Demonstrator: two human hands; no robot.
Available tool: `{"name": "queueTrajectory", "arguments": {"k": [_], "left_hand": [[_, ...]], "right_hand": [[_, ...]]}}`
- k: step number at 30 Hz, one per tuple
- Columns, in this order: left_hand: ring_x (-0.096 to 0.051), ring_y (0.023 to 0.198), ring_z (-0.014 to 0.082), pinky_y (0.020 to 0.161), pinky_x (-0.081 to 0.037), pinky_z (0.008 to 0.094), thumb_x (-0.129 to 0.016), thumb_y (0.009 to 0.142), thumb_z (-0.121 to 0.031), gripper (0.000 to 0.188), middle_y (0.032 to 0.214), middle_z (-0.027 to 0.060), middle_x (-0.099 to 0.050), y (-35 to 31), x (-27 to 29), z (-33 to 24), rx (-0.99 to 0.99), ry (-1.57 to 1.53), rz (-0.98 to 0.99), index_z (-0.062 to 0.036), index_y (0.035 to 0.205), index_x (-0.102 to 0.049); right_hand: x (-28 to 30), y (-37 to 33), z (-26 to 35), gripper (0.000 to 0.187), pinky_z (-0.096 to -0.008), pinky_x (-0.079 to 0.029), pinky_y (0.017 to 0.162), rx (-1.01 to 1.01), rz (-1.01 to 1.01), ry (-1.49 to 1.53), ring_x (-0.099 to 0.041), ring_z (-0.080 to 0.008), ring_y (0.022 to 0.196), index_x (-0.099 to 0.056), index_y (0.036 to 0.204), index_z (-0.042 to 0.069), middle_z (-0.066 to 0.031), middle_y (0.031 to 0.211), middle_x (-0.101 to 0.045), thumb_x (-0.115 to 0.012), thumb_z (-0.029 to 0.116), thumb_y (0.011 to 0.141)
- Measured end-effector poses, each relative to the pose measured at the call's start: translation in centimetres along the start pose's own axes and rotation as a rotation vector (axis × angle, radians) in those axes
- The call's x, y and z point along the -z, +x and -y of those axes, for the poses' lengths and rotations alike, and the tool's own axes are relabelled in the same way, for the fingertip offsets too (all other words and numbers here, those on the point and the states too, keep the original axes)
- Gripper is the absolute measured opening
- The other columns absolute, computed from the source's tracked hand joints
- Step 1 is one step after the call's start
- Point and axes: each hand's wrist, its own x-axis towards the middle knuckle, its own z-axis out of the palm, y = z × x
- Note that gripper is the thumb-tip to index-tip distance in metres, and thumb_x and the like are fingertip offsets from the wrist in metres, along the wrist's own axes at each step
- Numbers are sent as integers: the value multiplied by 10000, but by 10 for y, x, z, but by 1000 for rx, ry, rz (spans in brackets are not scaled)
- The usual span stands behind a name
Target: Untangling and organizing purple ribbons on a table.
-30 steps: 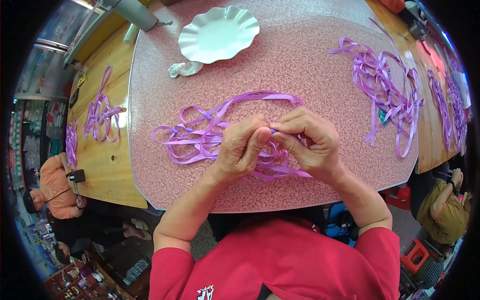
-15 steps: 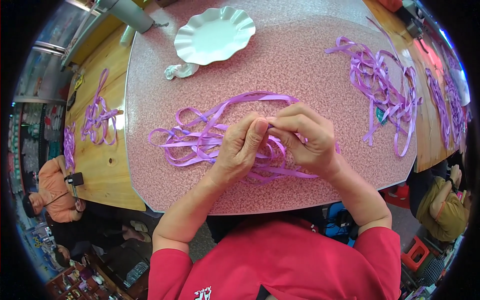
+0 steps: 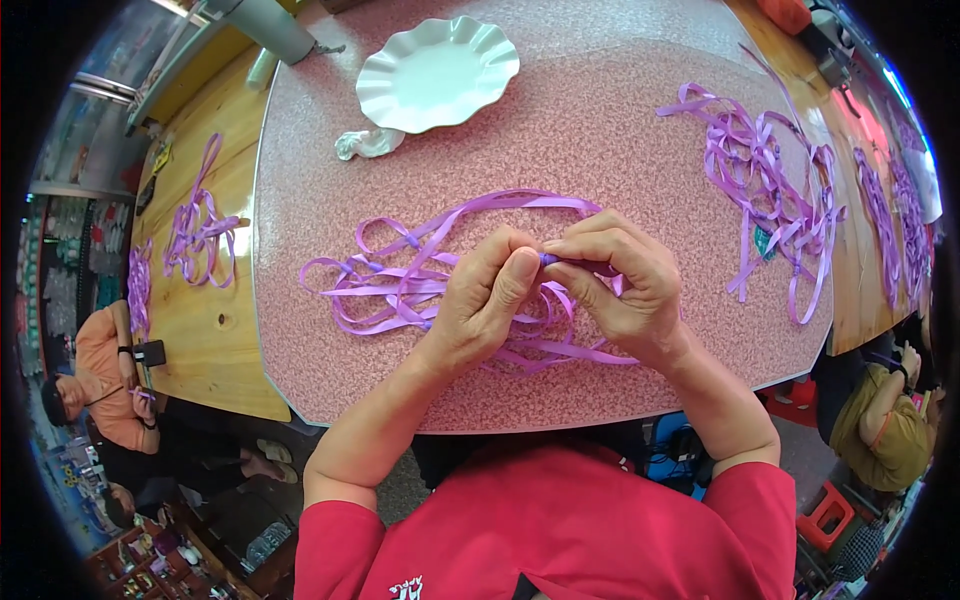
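Note:
My left hand [image 3: 490,295] and my right hand [image 3: 625,285] meet over the near middle of the pink speckled table, both closed on a purple ribbon [image 3: 510,196]. Between the fingertips shows a small darker purple knot or band [image 3: 547,259]; its exact form is too small to tell. The ribbon loops away to the left on the tabletop, with darker purple spots along it. Part of it runs beneath both hands and is hidden there.
A white scalloped plate [image 3: 438,75] lies farther off, a crumpled white wrapper [image 3: 369,144] beside it. Another tangled purple ribbon pile [image 3: 750,165] is at the right. More ribbons [image 3: 200,235] lie on the wooden table [image 3: 225,350] at left. Other people sit at both sides.
The small purple band now shows between my fingertips, and my right hand has shifted slightly, its fingers a little farther from the left. The view has shifted slightly.

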Motion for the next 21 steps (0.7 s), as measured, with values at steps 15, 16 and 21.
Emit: {"name": "queueTrajectory", "arguments": {"k": [15,16,21], "left_hand": [[-451,622,132,554,-384,291,-544,1016,-173,163,745,58,-495,5,1,3,-327,385,-119,-22,957,-541],[-457,605,144,545,-384,296,-547,1014,-171,162,733,66,-499,5,2,3,-347,405,-108,-18,958,-541],[-460,628,139,561,-383,293,-513,1030,-198,207,736,51,-502,2,3,-4,-214,371,-54,-18,934,-549]], "right_hand": [[-1,-4,3,120,-256,-495,624,-134,37,51,-625,-133,734,-686,1002,-20,-96,898,-661,-676,59,911],[-2,-4,2,120,-256,-495,624,-133,39,52,-625,-133,734,-686,1002,-20,-96,898,-661,-676,59,911],[-4,-6,3,96,-251,-503,589,-157,30,98,-626,-126,702,-684,983,-16,-97,880,-659,-683,8,890]]}}
